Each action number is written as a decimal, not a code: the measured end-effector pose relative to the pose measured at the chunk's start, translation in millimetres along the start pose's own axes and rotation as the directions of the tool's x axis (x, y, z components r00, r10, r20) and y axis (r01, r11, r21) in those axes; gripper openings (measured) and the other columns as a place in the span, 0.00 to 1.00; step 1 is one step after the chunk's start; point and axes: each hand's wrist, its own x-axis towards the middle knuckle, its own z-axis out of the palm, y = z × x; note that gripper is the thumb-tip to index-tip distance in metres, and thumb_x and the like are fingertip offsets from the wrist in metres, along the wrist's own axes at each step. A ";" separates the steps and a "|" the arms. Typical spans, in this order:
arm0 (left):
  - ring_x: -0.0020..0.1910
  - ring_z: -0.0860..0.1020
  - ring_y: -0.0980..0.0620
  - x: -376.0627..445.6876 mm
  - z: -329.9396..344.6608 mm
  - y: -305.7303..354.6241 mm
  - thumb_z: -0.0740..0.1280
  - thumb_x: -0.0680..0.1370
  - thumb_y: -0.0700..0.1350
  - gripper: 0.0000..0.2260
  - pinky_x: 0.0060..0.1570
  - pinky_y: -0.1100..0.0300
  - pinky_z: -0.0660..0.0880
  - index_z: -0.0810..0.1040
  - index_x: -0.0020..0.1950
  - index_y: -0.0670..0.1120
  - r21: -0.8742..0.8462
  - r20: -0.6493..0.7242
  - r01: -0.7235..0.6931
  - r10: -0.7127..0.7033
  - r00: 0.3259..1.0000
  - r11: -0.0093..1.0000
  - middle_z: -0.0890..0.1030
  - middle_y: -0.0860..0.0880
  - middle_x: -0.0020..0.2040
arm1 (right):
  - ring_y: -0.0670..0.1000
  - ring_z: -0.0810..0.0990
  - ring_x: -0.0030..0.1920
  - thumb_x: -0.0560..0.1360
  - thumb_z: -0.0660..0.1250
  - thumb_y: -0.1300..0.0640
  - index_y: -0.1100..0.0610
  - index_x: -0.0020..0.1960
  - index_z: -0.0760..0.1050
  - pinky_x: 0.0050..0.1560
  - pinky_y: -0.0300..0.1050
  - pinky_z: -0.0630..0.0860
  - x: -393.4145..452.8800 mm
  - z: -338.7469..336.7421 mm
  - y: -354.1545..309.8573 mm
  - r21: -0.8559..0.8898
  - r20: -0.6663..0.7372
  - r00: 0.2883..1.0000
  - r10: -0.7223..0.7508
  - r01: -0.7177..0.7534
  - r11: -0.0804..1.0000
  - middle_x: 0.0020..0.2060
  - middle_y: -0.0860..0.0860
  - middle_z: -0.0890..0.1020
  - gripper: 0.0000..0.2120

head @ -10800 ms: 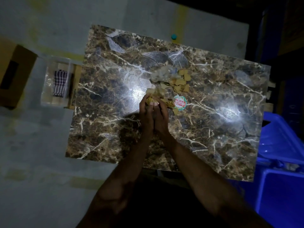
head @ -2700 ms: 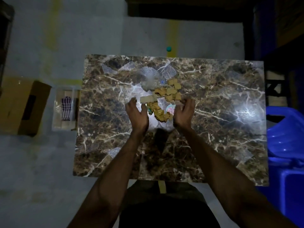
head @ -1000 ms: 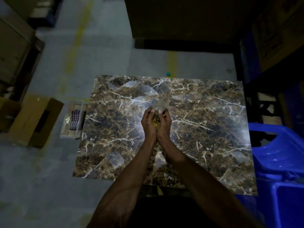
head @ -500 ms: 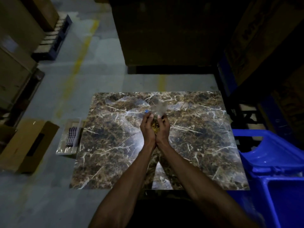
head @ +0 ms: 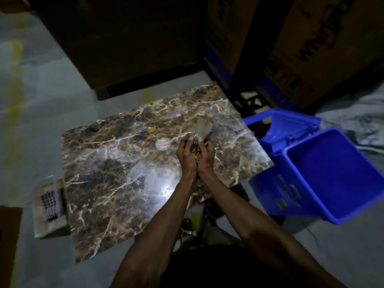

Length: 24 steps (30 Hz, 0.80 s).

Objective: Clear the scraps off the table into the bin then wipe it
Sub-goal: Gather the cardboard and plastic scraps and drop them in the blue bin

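My left hand (head: 185, 155) and my right hand (head: 206, 155) are cupped together above the right part of the marble table (head: 116, 179), holding a pile of yellow scraps (head: 195, 153) and a clear plastic wrapper (head: 202, 128) that sticks out above the fingers. On the table lie a round white-and-green sticker (head: 163, 144), two yellow scraps (head: 157, 156) below it, another yellow scrap (head: 151, 130) and a small blue bit (head: 143, 130). The blue bin (head: 330, 173) stands open on the floor right of the table.
A second blue bin (head: 280, 123) sits behind the first. Large cardboard boxes (head: 311, 48) stack up at the back right. A clear tray with a checked cloth (head: 49, 202) lies on the floor left of the table. A cardboard box edge (head: 8, 242) shows at far left.
The view has swung right, bringing the blue bin into view. My cupped hands have carried the scraps toward the table's right side. A few scraps and the sticker now lie uncovered on the table.
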 end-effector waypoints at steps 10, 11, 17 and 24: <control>0.49 0.82 0.60 -91.3 102.5 -48.6 0.66 0.82 0.36 0.07 0.55 0.57 0.77 0.82 0.57 0.40 0.124 0.267 0.025 -0.058 0.962 0.992 0.84 0.51 0.51 | 0.44 0.81 0.45 0.83 0.64 0.58 0.59 0.55 0.78 0.50 0.40 0.76 0.4 -143.6 -21.2 0.112 -0.309 0.951 -0.015 0.053 0.992 0.47 0.57 0.82 0.06; 0.47 0.82 0.62 -101.2 115.2 -56.9 0.65 0.82 0.35 0.07 0.54 0.59 0.77 0.82 0.56 0.41 0.136 0.288 0.025 -0.064 0.955 0.990 0.84 0.52 0.50 | 0.45 0.81 0.45 0.83 0.64 0.60 0.59 0.55 0.78 0.50 0.41 0.75 1.7 -162.1 -20.8 0.125 -0.336 0.942 -0.012 0.057 0.991 0.47 0.56 0.83 0.05; 0.42 0.81 0.67 -183.6 199.9 -119.3 0.63 0.83 0.32 0.06 0.48 0.68 0.75 0.79 0.55 0.37 0.203 0.375 0.021 -0.098 0.922 0.979 0.82 0.47 0.49 | 0.49 0.83 0.50 0.81 0.65 0.55 0.57 0.57 0.80 0.53 0.43 0.78 1.8 -293.0 -22.3 0.153 -0.441 0.898 0.003 0.072 0.986 0.49 0.51 0.85 0.09; 0.40 0.81 0.64 -266.2 291.5 -190.6 0.63 0.82 0.32 0.06 0.45 0.69 0.76 0.78 0.54 0.38 0.229 0.452 0.102 -0.199 0.870 0.968 0.82 0.49 0.46 | 0.44 0.81 0.43 0.84 0.63 0.63 0.64 0.56 0.77 0.47 0.38 0.77 4.0 -436.8 -26.7 0.155 -0.557 0.830 0.047 0.048 0.987 0.43 0.51 0.83 0.06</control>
